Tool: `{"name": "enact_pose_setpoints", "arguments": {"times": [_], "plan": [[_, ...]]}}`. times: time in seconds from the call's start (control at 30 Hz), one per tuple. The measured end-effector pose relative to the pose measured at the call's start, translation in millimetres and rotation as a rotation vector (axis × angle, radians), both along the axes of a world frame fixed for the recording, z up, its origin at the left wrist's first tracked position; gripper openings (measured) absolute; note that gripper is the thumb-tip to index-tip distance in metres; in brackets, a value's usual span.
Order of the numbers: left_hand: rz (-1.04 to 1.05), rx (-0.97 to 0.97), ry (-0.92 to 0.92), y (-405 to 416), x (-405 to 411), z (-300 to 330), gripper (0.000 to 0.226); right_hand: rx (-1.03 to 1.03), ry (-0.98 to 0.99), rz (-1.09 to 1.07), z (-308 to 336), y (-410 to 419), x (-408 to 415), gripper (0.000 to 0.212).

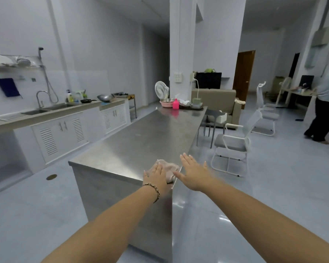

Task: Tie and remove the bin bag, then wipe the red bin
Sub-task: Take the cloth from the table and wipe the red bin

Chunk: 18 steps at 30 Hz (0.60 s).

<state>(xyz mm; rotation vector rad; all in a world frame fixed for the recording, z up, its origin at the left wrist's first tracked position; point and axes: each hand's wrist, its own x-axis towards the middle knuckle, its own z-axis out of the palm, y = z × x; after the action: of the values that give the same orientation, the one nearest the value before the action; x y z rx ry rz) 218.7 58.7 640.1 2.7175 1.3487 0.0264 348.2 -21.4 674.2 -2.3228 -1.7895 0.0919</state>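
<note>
A crumpled pale pink cloth (169, 168) lies at the near corner of the long steel table (141, 141). My left hand (157, 177) rests flat on the cloth's near side, fingers straight and together. My right hand (195, 174) hovers just right of the cloth beyond the table's edge, fingers spread and holding nothing. Neither the red bin nor a bin bag is in view.
At the table's far end stand a pink bottle (176, 104), a bowl and a small fan (161, 90). A sink counter (46, 112) runs along the left wall. White chairs (234, 147) stand to the right. Another person (325, 103) stands at far right.
</note>
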Motion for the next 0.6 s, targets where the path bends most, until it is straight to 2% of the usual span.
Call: {"name": "enact_pose_setpoints", "arguments": {"times": [0.13,0.2,0.33,0.47,0.6], "plan": [[0.082,-0.002,0.053,73.8,49.2,-42.2,0.072,-0.065,0.085,0.118,-35.8,105.9,46.0,0.076],[0.171,-0.063,0.062,115.7,72.4,-57.3,0.071,-0.115,0.136,0.217,-57.3,157.5,68.0,0.071],[0.304,-0.160,0.059,183.3,100.3,-81.7,0.067,-0.180,0.234,0.266,-97.8,241.2,105.0,0.070],[0.458,-0.283,0.019,227.5,116.2,-111.4,0.067,-0.240,0.257,0.361,-135.6,295.6,127.3,0.067],[0.622,-0.365,0.006,248.5,121.1,-149.0,0.064,-0.355,0.184,0.415,-184.6,321.3,138.8,0.082]]}}
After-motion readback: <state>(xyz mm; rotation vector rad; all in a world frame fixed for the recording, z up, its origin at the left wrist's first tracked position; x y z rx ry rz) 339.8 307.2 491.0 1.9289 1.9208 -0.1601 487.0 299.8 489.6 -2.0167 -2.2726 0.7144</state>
